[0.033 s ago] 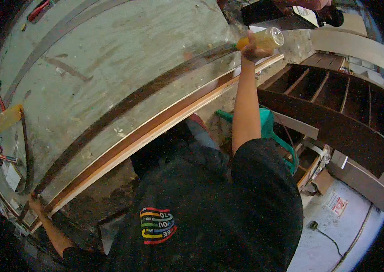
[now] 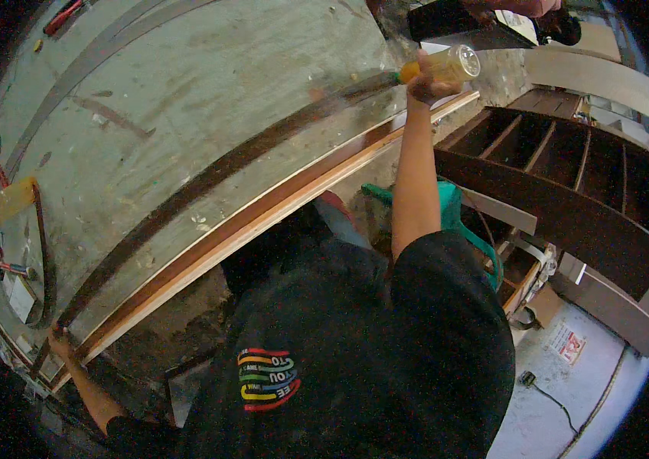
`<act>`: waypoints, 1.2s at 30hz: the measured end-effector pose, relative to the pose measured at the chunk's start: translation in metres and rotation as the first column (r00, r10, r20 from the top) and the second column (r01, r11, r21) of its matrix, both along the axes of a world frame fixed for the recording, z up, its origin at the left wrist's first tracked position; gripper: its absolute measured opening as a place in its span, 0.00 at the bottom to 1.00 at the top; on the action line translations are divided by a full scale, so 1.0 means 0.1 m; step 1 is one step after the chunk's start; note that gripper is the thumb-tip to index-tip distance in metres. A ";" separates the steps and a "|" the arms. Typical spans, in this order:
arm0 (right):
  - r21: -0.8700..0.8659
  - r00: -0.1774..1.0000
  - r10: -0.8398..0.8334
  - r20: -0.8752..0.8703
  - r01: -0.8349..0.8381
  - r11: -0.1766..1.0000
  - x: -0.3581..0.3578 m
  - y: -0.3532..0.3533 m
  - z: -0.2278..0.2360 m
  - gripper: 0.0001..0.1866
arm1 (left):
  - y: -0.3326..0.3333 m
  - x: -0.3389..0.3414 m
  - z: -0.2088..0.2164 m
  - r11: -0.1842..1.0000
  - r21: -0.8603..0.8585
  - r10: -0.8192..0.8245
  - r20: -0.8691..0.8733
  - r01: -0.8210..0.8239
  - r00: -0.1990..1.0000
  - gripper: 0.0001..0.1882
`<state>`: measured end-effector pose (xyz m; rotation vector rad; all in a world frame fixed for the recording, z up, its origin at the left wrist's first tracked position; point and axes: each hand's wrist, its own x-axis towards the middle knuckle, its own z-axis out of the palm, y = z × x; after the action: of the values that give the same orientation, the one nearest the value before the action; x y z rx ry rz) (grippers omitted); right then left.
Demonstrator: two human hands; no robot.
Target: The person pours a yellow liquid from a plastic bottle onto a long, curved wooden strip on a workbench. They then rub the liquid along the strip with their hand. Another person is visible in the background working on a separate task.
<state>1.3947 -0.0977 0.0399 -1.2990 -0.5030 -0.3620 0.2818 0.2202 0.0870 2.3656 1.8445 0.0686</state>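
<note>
A clear bottle (image 2: pixel 454 65) of yellowish liquid, likely glue, lies tilted in my right hand (image 2: pixel 428 88), its orange cap and narrow green tip pointing left. The fingers are wrapped round it, and the tip meets the far right end of a long dark brown strip (image 2: pixel 210 177). That strip curves across the worktop down to the near left, where my left hand (image 2: pixel 63 346) is closed on its end; those fingers are small and partly hidden. Alongside, nearer my body, runs a long narrow wooden piece (image 2: pixel 278 197) with pale edges and a reddish-brown face.
The strip lies over a stained grey-green worktop (image 2: pixel 263 69). Red-handled tools (image 2: pixel 63 17) and a yellow translucent piece (image 2: pixel 12 200) are at its left. A green plastic chair (image 2: pixel 451 205) and a dark slatted frame (image 2: pixel 550 199) stand at right. Another person's arm (image 2: pixel 520 6) shows top right.
</note>
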 end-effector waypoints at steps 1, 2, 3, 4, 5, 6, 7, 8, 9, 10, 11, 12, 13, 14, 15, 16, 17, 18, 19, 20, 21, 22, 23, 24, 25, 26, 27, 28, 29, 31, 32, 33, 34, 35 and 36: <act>0.102 0.994 0.045 -0.098 -0.035 0.994 -0.08 0.04 0.06 0.23 | -0.02 0.03 0.00 1.000 0.011 -0.029 -0.038 0.030 0.999 0.31; -0.138 0.983 0.131 0.131 -0.112 0.984 -0.23 0.07 0.16 0.17 | -0.04 0.05 0.01 0.997 0.030 -0.074 -0.082 0.077 0.994 0.31; -0.329 0.900 0.255 0.352 -0.136 0.935 -0.39 0.12 0.28 0.14 | -0.05 0.07 0.01 0.995 0.031 -0.089 -0.097 0.092 0.991 0.31; -0.496 0.760 0.336 0.556 -0.021 0.868 -0.63 0.21 0.34 0.16 | -0.05 0.09 0.01 0.995 0.017 -0.097 -0.097 0.099 0.991 0.31; -0.539 0.761 0.376 0.529 -0.042 0.841 -0.97 0.31 0.34 0.18 | -0.06 0.10 0.00 0.981 -0.138 0.150 0.085 -0.137 0.985 0.28; -0.479 0.839 0.463 0.286 -0.294 0.827 -1.29 0.40 0.28 0.20 | -0.05 0.12 -0.02 0.991 -0.091 0.103 0.070 -0.097 0.992 0.28; -0.222 0.821 0.567 -0.063 -0.565 0.795 -1.62 0.46 0.19 0.22 | -0.07 0.12 -0.03 0.997 -0.044 0.061 0.050 -0.058 0.997 0.28; -0.085 0.766 0.599 -0.232 -0.630 0.772 -1.88 0.46 0.07 0.24 | -0.07 0.12 -0.05 0.996 -0.025 0.089 -0.014 -0.089 0.996 0.28; -0.583 0.903 0.401 0.151 -0.247 0.774 -1.94 0.44 -0.08 0.29 | -0.09 0.12 -0.07 0.995 -0.065 0.089 0.141 -0.080 0.986 0.29; -0.540 0.917 0.395 0.062 -0.302 0.786 -1.97 0.39 -0.24 0.29 | -0.10 0.12 -0.09 0.997 -0.037 0.068 0.142 -0.063 0.988 0.28; -0.552 0.904 0.417 -0.089 -0.393 0.735 -1.98 0.33 -0.43 0.28 | -0.12 0.11 -0.09 0.999 -0.009 0.053 0.142 -0.052 0.988 0.27; -0.594 0.859 0.494 -0.130 -0.467 0.655 -1.83 0.29 -0.55 0.26 | -0.15 0.10 -0.10 0.999 0.020 0.040 0.142 -0.043 0.989 0.27; -0.653 0.847 0.516 -0.126 -0.463 0.600 -1.72 0.25 -0.64 0.24 | -0.15 0.09 -0.09 0.998 0.063 0.006 -0.086 0.000 0.996 0.26; -0.713 0.840 0.542 -0.012 -0.388 0.585 -1.59 0.25 -0.67 0.21 | -0.16 0.09 -0.09 0.998 0.058 0.033 -0.087 -0.029 0.996 0.26; -0.662 0.868 0.495 0.038 -0.349 0.663 -1.42 0.17 -0.56 0.19 | -0.18 0.08 -0.08 0.997 0.051 0.063 -0.093 -0.058 0.994 0.25; -0.603 0.887 0.458 0.049 -0.339 0.722 -1.29 0.12 -0.41 0.17 | -0.21 0.07 -0.07 0.995 0.046 0.093 -0.100 -0.089 0.991 0.25; -0.610 0.871 0.469 0.147 -0.293 0.736 -1.07 0.10 -0.19 0.19 | -0.19 0.07 -0.08 0.998 0.056 0.035 0.038 -0.037 0.999 0.24; -0.697 0.765 0.532 0.364 -0.156 0.700 -0.83 0.04 0.07 0.20 | -0.22 0.07 -0.07 0.997 0.078 0.021 -0.006 -0.021 1.000 0.24; -0.710 0.607 0.523 0.599 0.100 0.697 -0.61 0.03 0.30 0.22 | -0.20 0.06 -0.08 0.995 0.098 0.005 -0.048 0.000 0.999 0.24; -0.685 0.579 0.508 0.638 0.125 0.718 -0.40 0.01 0.48 0.24 | -0.20 0.06 -0.08 0.993 0.116 -0.016 -0.091 0.027 0.996 0.23; -0.671 0.637 0.504 0.583 0.028 0.741 -0.31 0.06 0.49 0.29 | -0.19 0.04 -0.09 0.995 0.072 0.077 -0.180 -0.065 0.981 0.24; -0.640 0.687 0.501 0.526 -0.068 0.765 -0.13 0.05 0.56 0.34 | -0.19 0.02 -0.09 0.990 0.048 0.141 -0.185 -0.134 0.973 0.23; -0.392 0.922 0.097 0.376 0.063 0.918 -0.11 0.14 0.36 0.37 | -0.18 0.01 -0.10 0.979 0.025 0.203 -0.190 -0.202 0.961 0.23; -0.209 0.956 -0.295 -0.007 0.287 0.935 -0.07 0.19 0.19 0.41 | -0.17 -0.01 -0.12 0.963 0.003 0.263 -0.194 -0.268 0.945 0.23; -0.195 0.967 -0.247 0.066 0.255 0.947 0.02 0.16 0.07 0.45 | -0.16 -0.03 -0.12 0.976 0.012 0.219 -0.161 -0.220 0.962 0.23; -0.219 0.975 -0.212 0.060 0.220 0.951 0.12 0.11 0.00 0.49 | -0.15 -0.05 -0.14 0.985 0.025 0.170 -0.128 -0.169 0.977 0.23; -0.168 0.968 -0.212 0.135 0.234 0.958 0.14 0.09 -0.12 0.46 | -0.13 -0.07 -0.14 0.992 0.040 0.121 -0.095 -0.118 0.988 0.23; -0.247 0.985 -0.126 0.120 0.153 0.957 0.16 0.05 -0.15 0.42 | -0.12 -0.08 -0.15 0.993 0.024 0.118 -0.074 -0.116 0.990 0.23; -0.256 0.980 -0.077 0.185 0.124 0.959 0.09 0.02 -0.18 0.30 | -0.10 -0.09 -0.16 0.994 0.008 0.113 -0.055 -0.113 0.992 0.23; -0.616 0.875 0.290 0.387 0.011 0.788 -0.15 -0.02 -0.10 0.16 | -0.07 -0.10 -0.17 0.997 -0.003 0.078 -0.021 -0.078 0.997 0.23; -0.677 0.830 0.353 0.432 0.040 0.735 -0.38 0.00 -0.09 0.12 | -0.07 -0.10 -0.18 0.999 0.000 0.046 -0.004 -0.046 0.999 0.22; -0.726 0.777 0.417 0.471 0.072 0.684 -0.61 0.03 -0.06 0.09 | -0.06 -0.09 -0.19 1.000 0.004 0.014 0.015 -0.014 1.000 0.22; -0.602 0.881 0.277 0.383 0.011 0.798 -0.93 0.09 -0.12 0.07 | -0.06 -0.09 -0.20 1.000 0.003 0.029 0.056 -0.029 0.998 0.22; -0.420 0.950 0.154 0.272 -0.027 0.907 -1.22 0.15 -0.19 0.06 | -0.07 -0.08 -0.21 0.999 0.001 0.048 0.096 -0.048 0.994 0.22; -0.257 0.989 0.147 -0.013 -0.145 0.955 -1.37 0.12 -0.22 0.07 | -0.08 -0.08 -0.21 0.998 -0.003 0.069 0.134 -0.069 0.989 0.22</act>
<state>1.2574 -0.0855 0.0181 -1.5019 -0.6641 -0.1808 0.2736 0.2123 0.0663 2.2383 1.8628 0.2310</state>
